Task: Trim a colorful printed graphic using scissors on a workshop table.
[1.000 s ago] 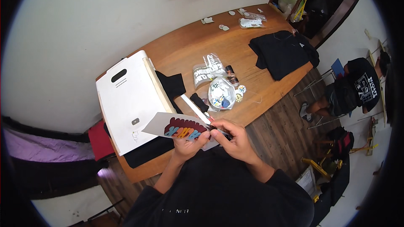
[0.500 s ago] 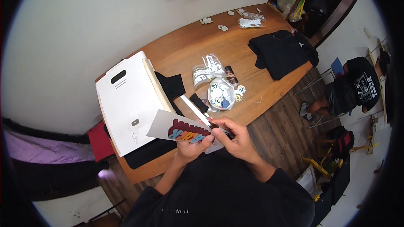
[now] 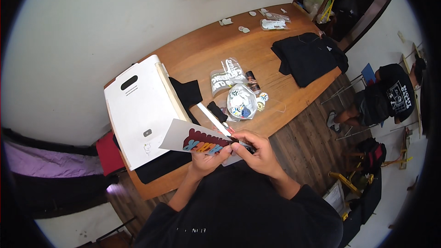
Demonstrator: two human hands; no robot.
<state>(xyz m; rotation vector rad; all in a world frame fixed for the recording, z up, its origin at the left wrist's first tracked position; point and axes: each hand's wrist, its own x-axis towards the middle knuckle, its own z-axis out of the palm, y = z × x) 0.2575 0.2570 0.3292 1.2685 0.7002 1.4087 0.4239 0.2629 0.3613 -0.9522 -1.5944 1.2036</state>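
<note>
Pinched between the thumb and fingers of my left hand is a pale, stiff sheet printed with maroon, blue and orange lettering. Its far left corner rises beside the white machine. My right hand is closed at the sheet's right edge, around what looks like black scissors, mostly hidden by the fingers. Both hands are close together in front of my chest, above the table's near edge. Just beyond them lies a long white strip, with a small black cloth bundle beside it.
A large white lidded machine stands on the wooden table at left, with black fabric around it. Further right are a clear bag of round stickers, printed film and folded black garments. Another person is at far right.
The sheet has shifted and tilted slightly in my fingers, and my right thumb and index finger have moved a little at its edge. The things on the table have stayed put.
</note>
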